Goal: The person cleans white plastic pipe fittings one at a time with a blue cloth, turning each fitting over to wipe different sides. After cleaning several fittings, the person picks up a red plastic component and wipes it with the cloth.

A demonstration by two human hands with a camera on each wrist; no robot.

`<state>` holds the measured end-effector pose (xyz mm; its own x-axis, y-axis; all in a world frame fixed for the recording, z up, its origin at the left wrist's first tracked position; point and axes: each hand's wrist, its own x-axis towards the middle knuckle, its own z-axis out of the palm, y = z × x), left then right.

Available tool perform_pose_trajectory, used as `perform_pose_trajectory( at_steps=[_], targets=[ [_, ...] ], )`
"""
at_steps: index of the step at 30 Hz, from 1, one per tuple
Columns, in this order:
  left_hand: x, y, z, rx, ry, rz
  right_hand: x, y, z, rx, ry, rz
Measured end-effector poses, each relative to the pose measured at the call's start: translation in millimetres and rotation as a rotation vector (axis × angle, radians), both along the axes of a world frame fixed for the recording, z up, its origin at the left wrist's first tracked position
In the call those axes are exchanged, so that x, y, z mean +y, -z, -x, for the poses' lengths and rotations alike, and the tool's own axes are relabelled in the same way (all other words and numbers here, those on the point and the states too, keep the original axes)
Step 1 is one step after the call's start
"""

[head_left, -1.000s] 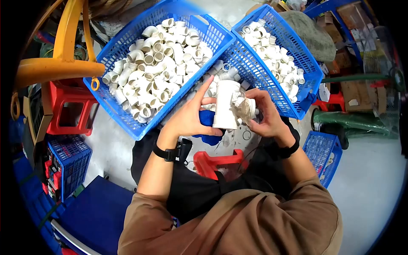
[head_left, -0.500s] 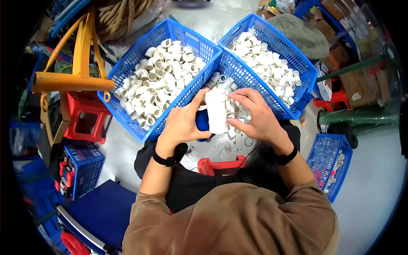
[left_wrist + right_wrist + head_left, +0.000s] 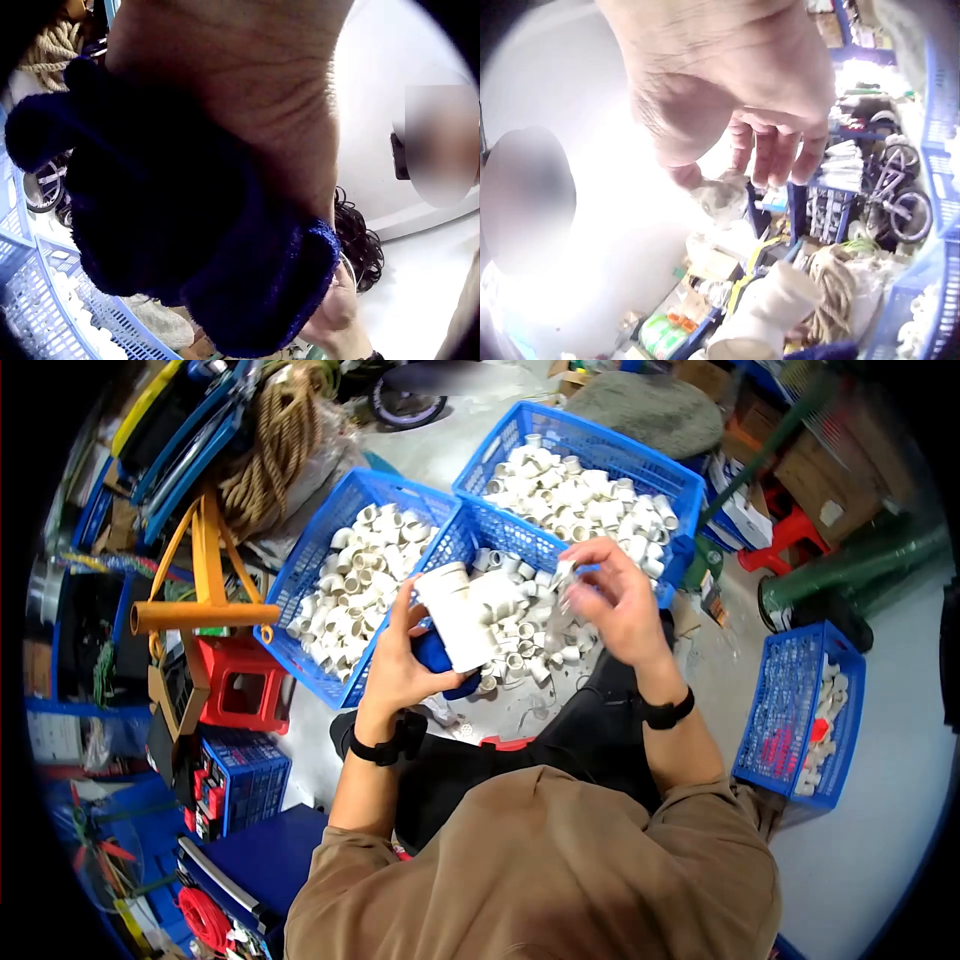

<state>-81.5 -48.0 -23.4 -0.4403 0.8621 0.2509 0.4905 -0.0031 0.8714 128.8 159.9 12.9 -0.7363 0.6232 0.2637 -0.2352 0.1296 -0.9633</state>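
Note:
In the head view my left hand [image 3: 390,670] grips a white plastic pipe tee [image 3: 455,620], thumb at its lower end and fingers along its left side. A dark blue cloth [image 3: 432,652] is bunched between that palm and the fitting; the cloth [image 3: 172,202] fills much of the left wrist view. My right hand [image 3: 625,610], a little blurred, pinches a crumpled piece of clear plastic film [image 3: 566,615] to the right of the tee. The right wrist view shows the film [image 3: 724,199] between thumb and fingers, with the tee [image 3: 769,311] apart below.
Two blue crates, one at left [image 3: 300,645] and one at right [image 3: 690,485], hold many white pipe fittings. More loose fittings [image 3: 515,645] lie between them. A yellow metal frame [image 3: 205,615] and a red stool [image 3: 245,705] stand at left, a smaller blue crate [image 3: 770,710] at right.
My right hand has left the tee and moved to the right and up, carrying the clear film. The tee now leans in my left hand. The head view has shifted.

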Motion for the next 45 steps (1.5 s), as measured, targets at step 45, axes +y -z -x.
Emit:
perform_pose_trajectory(
  at_steps=[45],
  targets=[
    [15, 67, -60, -0.548, -0.019, -0.04, 4, 116, -35, -0.383, -0.463, 0.397]
  ],
)
